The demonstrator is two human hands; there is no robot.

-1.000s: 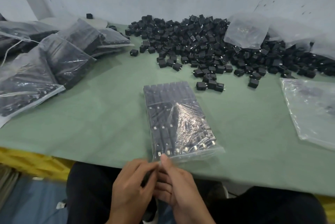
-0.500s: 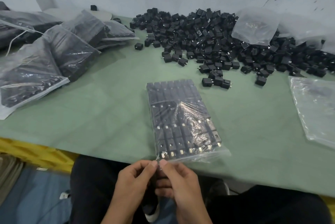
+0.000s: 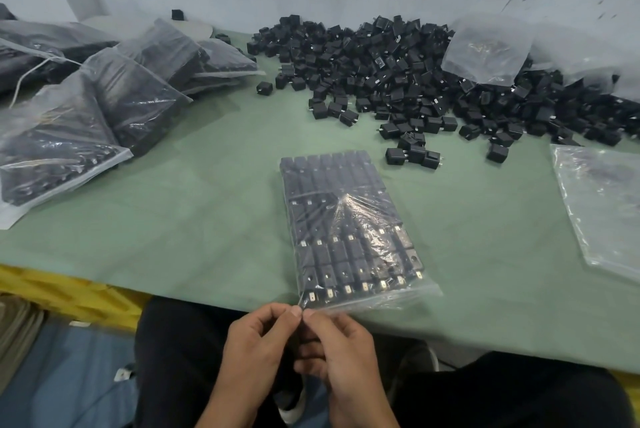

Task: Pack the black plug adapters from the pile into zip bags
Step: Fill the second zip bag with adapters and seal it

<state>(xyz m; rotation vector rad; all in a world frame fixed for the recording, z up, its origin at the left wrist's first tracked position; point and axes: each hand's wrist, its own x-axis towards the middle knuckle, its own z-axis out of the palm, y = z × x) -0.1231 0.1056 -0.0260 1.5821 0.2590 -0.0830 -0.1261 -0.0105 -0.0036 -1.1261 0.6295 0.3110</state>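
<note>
A clear zip bag filled with neat rows of black plug adapters lies on the green table, its mouth toward me at the near edge. My left hand and my right hand meet at the bag's near left corner, thumbs and forefingers pinching the zip strip there. A large loose pile of black plug adapters spreads across the far side of the table.
Several filled bags are stacked at the far left. Empty clear bags lie at the right edge and on top of the pile. A yellow crate sits below the table's near left edge.
Both hands stayed together at the bag's near left corner, shifting slightly up onto the zip strip. The camera view drifted a little.
</note>
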